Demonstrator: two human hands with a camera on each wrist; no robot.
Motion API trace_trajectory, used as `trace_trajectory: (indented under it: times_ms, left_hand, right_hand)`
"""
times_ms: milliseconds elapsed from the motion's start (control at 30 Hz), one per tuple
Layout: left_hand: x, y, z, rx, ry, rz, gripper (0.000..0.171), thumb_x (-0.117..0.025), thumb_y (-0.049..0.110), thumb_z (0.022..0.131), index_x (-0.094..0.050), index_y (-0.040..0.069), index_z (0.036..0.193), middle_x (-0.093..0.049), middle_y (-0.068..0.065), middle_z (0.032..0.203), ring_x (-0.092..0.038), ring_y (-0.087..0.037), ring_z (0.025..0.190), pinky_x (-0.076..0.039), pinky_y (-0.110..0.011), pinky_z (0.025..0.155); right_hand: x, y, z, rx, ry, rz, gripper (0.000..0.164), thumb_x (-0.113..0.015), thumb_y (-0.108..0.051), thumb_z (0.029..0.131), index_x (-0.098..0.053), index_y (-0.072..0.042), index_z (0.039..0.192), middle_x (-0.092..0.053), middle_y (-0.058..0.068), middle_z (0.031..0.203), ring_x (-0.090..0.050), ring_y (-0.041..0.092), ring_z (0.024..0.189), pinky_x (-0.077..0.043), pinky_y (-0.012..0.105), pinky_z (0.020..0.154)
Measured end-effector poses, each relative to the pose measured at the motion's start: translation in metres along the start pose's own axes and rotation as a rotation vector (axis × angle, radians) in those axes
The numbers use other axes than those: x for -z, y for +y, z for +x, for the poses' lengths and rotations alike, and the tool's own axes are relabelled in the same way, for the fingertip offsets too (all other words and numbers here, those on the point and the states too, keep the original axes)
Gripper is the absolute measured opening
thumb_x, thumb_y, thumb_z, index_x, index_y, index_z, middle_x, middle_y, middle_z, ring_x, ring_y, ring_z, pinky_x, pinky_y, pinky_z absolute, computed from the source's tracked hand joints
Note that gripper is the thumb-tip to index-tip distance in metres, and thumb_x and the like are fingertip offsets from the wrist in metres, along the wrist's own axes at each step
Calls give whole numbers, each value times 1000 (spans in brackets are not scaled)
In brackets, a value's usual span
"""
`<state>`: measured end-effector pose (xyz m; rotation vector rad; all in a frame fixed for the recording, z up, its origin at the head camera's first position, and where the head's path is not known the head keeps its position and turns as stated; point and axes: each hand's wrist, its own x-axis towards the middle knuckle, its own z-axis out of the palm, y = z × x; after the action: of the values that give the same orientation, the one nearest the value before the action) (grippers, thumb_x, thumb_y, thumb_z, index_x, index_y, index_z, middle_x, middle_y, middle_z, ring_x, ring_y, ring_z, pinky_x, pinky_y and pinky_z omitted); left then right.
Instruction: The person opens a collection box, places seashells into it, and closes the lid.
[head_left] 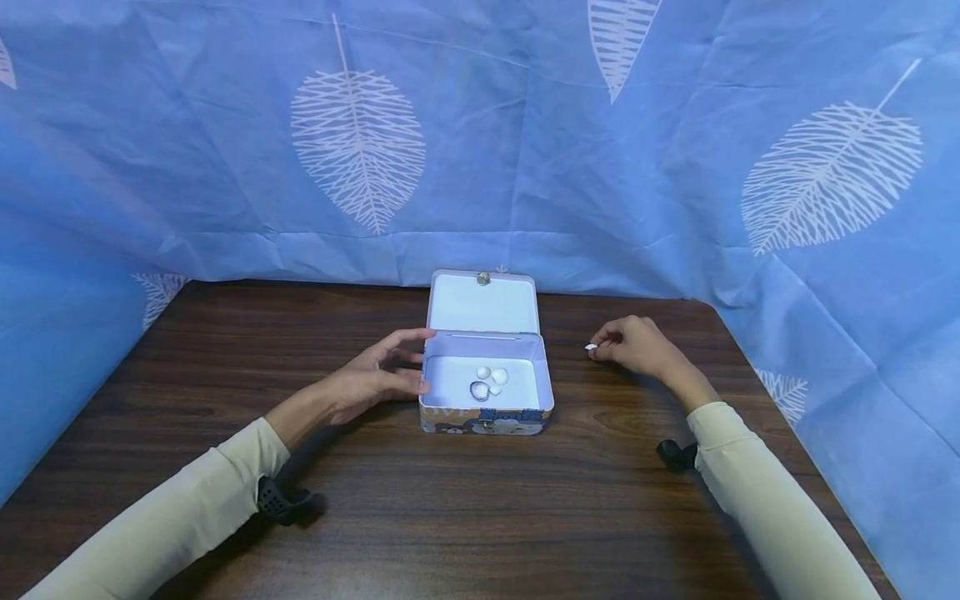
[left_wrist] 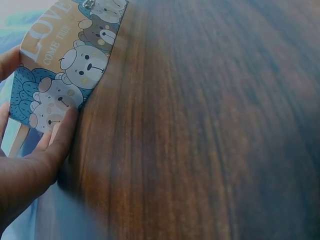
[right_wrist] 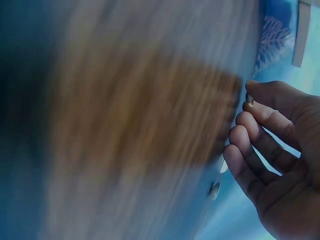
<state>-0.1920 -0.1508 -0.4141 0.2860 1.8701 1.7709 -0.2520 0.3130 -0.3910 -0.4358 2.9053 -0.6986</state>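
Observation:
An open tin box (head_left: 486,421) stands on the table, its printed bears showing in the left wrist view. Its hinged lid (head_left: 483,302) leans back, white inside. My left hand (head_left: 367,379) holds the box's left end, thumb near the front and fingertips toward the back corner. Inside lie a silver ring (head_left: 479,391) and several small white round pieces (head_left: 499,377). To the right of the box, my right hand (head_left: 639,343) pinches a small white piece (head_left: 590,347) between thumb and index finger. In the right wrist view this piece (right_wrist: 250,101) looks shiny, its kind unclear.
Dark wood covers the table (head_left: 480,508). A blue curtain (head_left: 525,167) with white leaf prints hangs along its back and sides. Another small shell-like piece (right_wrist: 214,191) shows near my right hand's little finger in the right wrist view. Black wrist straps (head_left: 281,502) sit under both sleeves.

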Motion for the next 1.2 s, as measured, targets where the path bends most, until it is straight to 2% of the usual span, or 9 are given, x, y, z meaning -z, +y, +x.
trace_trajectory:
  times_ms: [233,500,933,1200]
  left_hand:
    - [0,-1,0,1,3,5,94,-86,13,99,-36,29,177,-30,-23,174,-37,-42,162,-49,-53,124]
    - [1,-1,0,7,10,1,92,-86,11,99,-38,31,175,-32,-22,173,-44,-45,159,-51,-52,123]
    - [2,-1,-1,-12,-1,-6,91,-86,12,100,-37,30,176,-30,-24,174,-43,-44,158,-53,-48,120]
    - [0,-1,0,-9,0,-5,91,-84,10,100,-38,29,176,-32,-23,174,-45,-45,158,-52,-50,122]
  right_hand:
    - [-4,-16,-2,54,48,-1,20,-80,-22,106,-86,-5,115,-84,9,104,-69,17,86,-54,33,78]
    - [1,-44,-11,93,93,34,18,-81,-24,106,-87,-9,115,-81,8,105,-70,20,91,-57,36,78]
    - [6,-87,-23,168,189,53,18,-83,-25,105,-87,-11,115,-81,7,110,-74,21,100,-62,43,90]
    - [1,-112,-25,196,194,101,17,-85,-21,102,-87,-12,116,-81,6,112,-76,24,104,-65,46,94]
